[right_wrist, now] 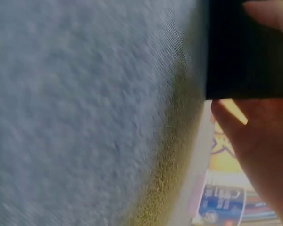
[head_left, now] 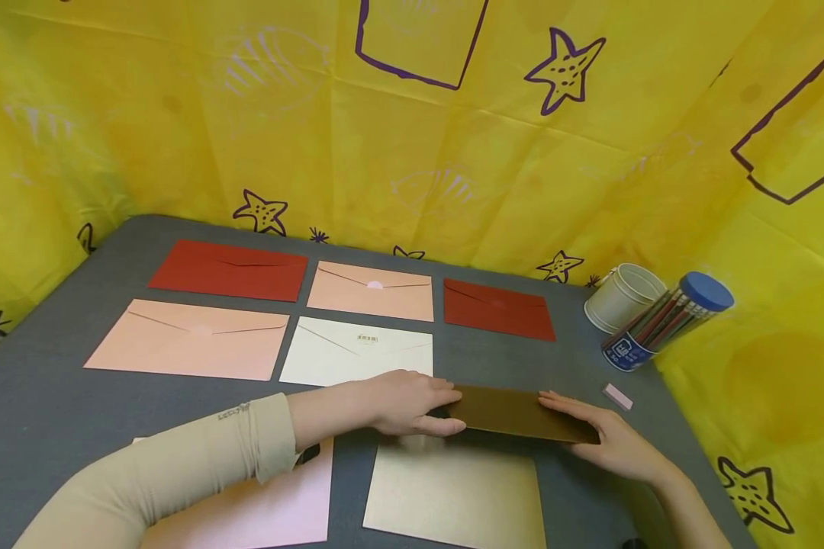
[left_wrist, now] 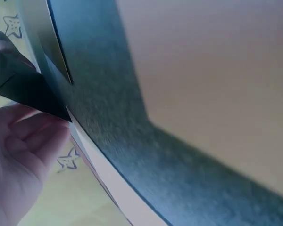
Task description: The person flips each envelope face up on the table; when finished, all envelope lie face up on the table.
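Between my two hands is a dark gold-brown envelope (head_left: 515, 412), tilted and raised over the table. My left hand (head_left: 412, 400) pinches its left end, thumb along the near edge and fingers on the far side. At the other end my right hand (head_left: 607, 438) grips the right edge; in the right wrist view the thumb lies on the envelope's dark face (right_wrist: 250, 56). Just below it on the table lies a gold envelope (head_left: 453, 492). Beneath my left forearm is a pale pink envelope (head_left: 268, 511), partly covered by the sleeve.
Farther back lie red envelopes (head_left: 230, 271) (head_left: 497, 309), peach envelopes (head_left: 192, 335) (head_left: 373, 291) and a white envelope (head_left: 357, 354), in rows. On the right stand a white tin pail (head_left: 621, 297) and a blue-lidded pencil tub (head_left: 659, 328), with an eraser (head_left: 618, 396) before them. Yellow cloth (head_left: 412, 137) hangs behind.
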Available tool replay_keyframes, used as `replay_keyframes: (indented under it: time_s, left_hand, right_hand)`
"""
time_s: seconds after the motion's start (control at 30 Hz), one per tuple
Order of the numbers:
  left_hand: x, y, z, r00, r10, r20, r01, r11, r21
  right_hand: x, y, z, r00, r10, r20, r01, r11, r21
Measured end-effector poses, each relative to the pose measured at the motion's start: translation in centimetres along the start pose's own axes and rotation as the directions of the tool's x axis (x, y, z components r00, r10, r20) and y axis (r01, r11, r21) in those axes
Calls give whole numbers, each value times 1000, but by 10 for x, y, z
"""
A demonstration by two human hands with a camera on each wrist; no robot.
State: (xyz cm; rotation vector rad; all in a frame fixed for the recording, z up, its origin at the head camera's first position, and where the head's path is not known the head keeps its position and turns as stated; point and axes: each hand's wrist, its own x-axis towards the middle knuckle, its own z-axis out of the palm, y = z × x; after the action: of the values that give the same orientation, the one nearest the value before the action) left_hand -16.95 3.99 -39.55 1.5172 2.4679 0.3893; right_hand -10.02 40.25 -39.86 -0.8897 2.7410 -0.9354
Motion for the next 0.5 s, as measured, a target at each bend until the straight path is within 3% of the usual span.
replay_keyframes:
  time_s: [0.13,0.23,0.37,0.5]
  left_hand:
    - [0,-3,-4,993,48,-103,-58,994,-97]
    - [1,-4,-6,980,89,-178,-109,989,-102]
    - [3,-6,-6,949,142,-283,-166,984,-62]
    - [5,-8,-7,901,191,-389,-227,973,-48]
  right_hand:
    - [1,4,-8,998,-35,-50,42,989,141]
    - [2,5,-10,997,-13,-79,29,978,205]
    - [4,5,-13,990,49,-133,-15,970,243]
    - [5,6,-16,982,87,-169,-36,958,286]
